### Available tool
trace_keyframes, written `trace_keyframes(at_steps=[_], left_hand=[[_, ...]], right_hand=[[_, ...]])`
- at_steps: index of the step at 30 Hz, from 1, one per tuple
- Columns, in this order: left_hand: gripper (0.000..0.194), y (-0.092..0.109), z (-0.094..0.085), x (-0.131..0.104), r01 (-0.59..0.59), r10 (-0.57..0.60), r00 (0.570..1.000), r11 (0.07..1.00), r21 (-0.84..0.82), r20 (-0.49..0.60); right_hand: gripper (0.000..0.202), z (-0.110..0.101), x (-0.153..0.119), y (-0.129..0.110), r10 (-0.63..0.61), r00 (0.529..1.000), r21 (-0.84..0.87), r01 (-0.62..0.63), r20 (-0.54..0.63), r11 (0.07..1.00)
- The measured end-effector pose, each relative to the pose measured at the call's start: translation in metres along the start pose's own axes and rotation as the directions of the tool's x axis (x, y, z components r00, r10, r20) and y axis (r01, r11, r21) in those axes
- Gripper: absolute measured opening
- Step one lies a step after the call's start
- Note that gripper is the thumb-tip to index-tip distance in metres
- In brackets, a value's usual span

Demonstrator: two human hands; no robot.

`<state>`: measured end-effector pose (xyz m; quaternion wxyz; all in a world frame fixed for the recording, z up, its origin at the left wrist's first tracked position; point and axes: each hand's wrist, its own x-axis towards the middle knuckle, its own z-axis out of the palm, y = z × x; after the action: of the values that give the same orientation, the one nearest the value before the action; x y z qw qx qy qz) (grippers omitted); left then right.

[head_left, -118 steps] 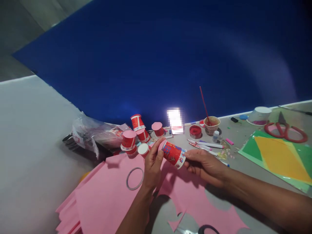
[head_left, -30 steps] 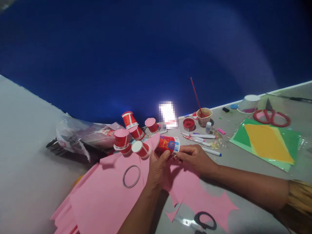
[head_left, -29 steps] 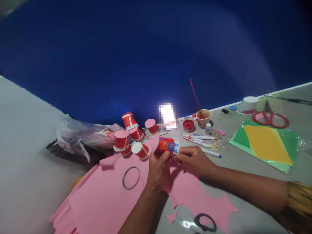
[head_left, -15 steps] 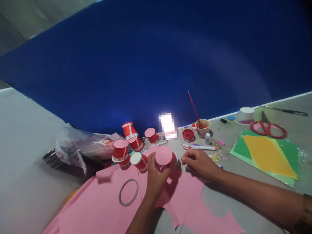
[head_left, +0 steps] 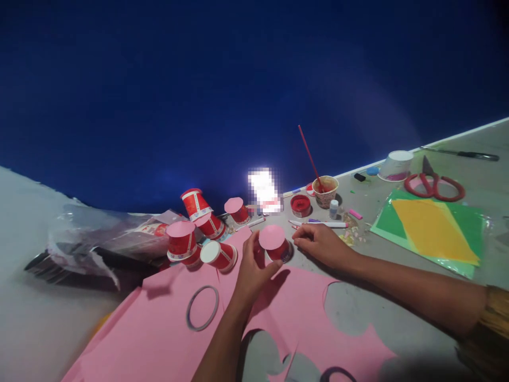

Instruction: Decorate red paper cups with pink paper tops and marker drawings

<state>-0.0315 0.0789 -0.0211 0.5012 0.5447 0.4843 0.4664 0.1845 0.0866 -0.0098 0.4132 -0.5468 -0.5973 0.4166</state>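
A red paper cup [head_left: 284, 251] stands upside down in front of me, with a round pink paper disc [head_left: 272, 237] on its top. Beside its left side is my left hand [head_left: 252, 273], open, fingers and thumb apart around the cup's near-left side; whether a fingertip still touches it I cannot tell. To the right of the cup, my right hand [head_left: 322, 245] rests low over the table, its fingers curled and pressed together with nothing visible in them. Pink paper sheets [head_left: 159, 318] with round cut-outs lie under my left arm.
Several red cups [head_left: 212, 227] cluster at left, some topped with pink discs. A grey tape ring [head_left: 202, 307] lies on the paper. Beyond my right hand are red paint [head_left: 300, 205], a brush cup [head_left: 326, 197] and markers [head_left: 328, 224]. Red-handled scissors [head_left: 433, 188] and coloured sheets [head_left: 433, 228] lie right.
My left hand has loosened and shifted slightly left of the disc-topped cup, so more of its red side shows. My right hand stays curled. The view has tilted and shifted slightly.
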Motion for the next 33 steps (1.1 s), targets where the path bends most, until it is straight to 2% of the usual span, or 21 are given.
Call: trace_keyframes(at_steps=[6,14,22,24,26,28,30,31,33], left_hand=[[0.07,0.008,0.007,0.01,0.099,-0.097,0.995,0.99,-0.097,0.02],[0.057,0.017,0.022,0.007,0.197,-0.2,0.98,0.965,-0.174,0.003],[0.06,0.027,0.003,-0.001,0.246,-0.261,0.965,0.919,-0.307,-0.008],[0.058,0.025,-0.001,-0.002,0.208,-0.223,0.975,0.921,-0.33,-0.006],[0.046,0.022,-0.004,-0.002,0.141,-0.154,0.988,0.931,-0.337,-0.012],[0.029,0.02,-0.006,-0.002,0.089,-0.109,0.993,0.937,-0.337,-0.041],[0.017,0.019,-0.008,-0.002,0.071,-0.098,0.993,0.936,-0.345,-0.061],[0.015,0.018,-0.009,-0.002,0.064,-0.091,0.994,0.934,-0.351,-0.061],[0.015,0.018,-0.011,-0.004,0.05,-0.066,0.997,0.944,-0.327,-0.039]], right_hand=[[0.014,0.001,0.004,0.001,0.018,1.0,-0.022,-0.018,0.008,1.0],[0.012,0.002,0.0,0.001,-0.005,1.0,0.017,0.005,-0.014,1.0],[0.012,0.001,-0.004,-0.003,-0.034,0.999,0.114,0.036,-0.022,0.993],[0.012,0.001,-0.006,-0.007,-0.048,0.998,0.132,0.051,-0.028,0.99],[0.01,0.001,-0.006,-0.008,-0.044,0.998,0.148,0.051,-0.046,0.988],[0.007,0.001,-0.005,-0.006,0.021,0.999,0.211,-0.014,-0.03,0.977],[0.01,0.002,-0.003,-0.004,0.163,0.981,0.379,-0.191,0.105,0.906],[0.014,0.002,-0.002,-0.004,0.222,0.952,0.463,-0.296,0.209,0.835],[0.023,0.003,-0.002,-0.005,0.265,0.879,0.565,-0.461,0.396,0.684]])
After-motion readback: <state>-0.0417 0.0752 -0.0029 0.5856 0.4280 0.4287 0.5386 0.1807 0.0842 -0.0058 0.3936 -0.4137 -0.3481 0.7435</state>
